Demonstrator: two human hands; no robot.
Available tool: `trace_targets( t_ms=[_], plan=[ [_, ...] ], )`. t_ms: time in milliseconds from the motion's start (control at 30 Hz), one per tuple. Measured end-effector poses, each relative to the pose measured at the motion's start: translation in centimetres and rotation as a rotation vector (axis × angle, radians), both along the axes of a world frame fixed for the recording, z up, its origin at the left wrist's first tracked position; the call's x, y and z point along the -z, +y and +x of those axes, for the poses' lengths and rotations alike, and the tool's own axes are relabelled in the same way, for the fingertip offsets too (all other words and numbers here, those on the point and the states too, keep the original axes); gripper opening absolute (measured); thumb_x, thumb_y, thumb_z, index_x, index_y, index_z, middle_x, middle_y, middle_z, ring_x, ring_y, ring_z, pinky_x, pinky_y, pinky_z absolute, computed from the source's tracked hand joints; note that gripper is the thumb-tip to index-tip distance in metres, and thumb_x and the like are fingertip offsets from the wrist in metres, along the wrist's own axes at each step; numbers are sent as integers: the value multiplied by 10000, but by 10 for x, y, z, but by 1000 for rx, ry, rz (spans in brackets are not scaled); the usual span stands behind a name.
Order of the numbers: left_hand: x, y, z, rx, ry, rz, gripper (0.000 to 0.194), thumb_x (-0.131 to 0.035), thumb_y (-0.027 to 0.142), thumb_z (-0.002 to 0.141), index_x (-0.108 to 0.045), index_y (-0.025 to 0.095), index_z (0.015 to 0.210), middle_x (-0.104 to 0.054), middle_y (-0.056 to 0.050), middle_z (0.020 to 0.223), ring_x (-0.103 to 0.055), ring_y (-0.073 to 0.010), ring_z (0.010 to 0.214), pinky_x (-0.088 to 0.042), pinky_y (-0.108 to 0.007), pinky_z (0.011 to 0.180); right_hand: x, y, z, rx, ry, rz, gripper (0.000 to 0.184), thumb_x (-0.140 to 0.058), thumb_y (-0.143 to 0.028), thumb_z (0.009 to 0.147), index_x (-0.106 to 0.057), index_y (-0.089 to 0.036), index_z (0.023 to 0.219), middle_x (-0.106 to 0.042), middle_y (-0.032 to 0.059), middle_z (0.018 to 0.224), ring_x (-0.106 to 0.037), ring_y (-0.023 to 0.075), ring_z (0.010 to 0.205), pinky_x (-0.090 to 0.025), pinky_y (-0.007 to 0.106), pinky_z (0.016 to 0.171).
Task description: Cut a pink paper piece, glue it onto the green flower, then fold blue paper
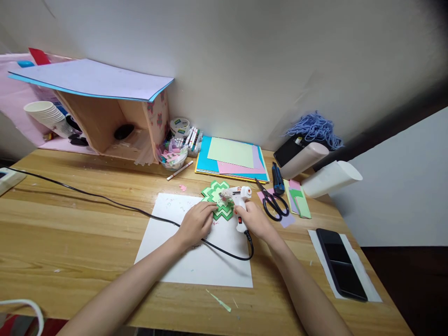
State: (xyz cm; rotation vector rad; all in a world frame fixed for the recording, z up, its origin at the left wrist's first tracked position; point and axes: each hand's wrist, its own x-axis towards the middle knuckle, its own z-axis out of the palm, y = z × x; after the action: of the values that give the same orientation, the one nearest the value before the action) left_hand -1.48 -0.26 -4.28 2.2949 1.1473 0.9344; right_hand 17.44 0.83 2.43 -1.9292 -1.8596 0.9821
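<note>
My right hand [257, 219] is wrapped round the handle of a white hot glue gun [240, 198], whose nozzle points left over a layered green paper flower [212, 187]. The nozzle tip is close to the flower's middle; whether it touches cannot be told. At the flower's lower left edge, my left hand [196, 223] holds the paper with its fingertips, thumb partly hidden. Both the flower and my left hand are over a white sheet of paper [168, 261]. From the gun's handle a black cord [227, 254] loops under my left wrist and runs left.
Black scissors [275, 205] and a utility knife [277, 179] lie right of the gun. Coloured paper [231, 151], a tub of scraps [173, 158] and markers [192, 139] stand behind. A cardboard box [115, 121] is back left, a phone [341, 263] at right, paper rolls [332, 178] back right.
</note>
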Motion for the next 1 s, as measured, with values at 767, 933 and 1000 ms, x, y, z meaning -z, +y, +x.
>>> trace_targets(
  t_ms=[767,933,1000],
  plan=[
    [-3,-1,0,4,-11,-4,283,-382,126,846,-548,187,1068,-597,-83,1087,-531,-194,1019,-444,-383,880,3,2,-1,3,-1,9,305,-397,-333,760,-474,-163,519,-482,-3,493,-452,129,520,-250,235,498],
    [-3,-1,0,3,-6,-11,280,-392,117,840,-551,183,1060,-597,-80,1089,-529,-190,1024,-440,-368,887,0,0,0,-9,16,-21,272,-406,-336,754,-478,-164,557,-470,-16,501,-434,120,507,-267,227,485],
    [-3,-1,0,1,3,-18,277,-391,118,840,-553,185,1055,-598,-78,1086,-530,-191,1023,-440,-365,884,-3,-1,2,3,6,-39,262,-428,-350,743,-469,-166,562,-462,-23,502,-420,116,495,-264,227,470]
  ],
)
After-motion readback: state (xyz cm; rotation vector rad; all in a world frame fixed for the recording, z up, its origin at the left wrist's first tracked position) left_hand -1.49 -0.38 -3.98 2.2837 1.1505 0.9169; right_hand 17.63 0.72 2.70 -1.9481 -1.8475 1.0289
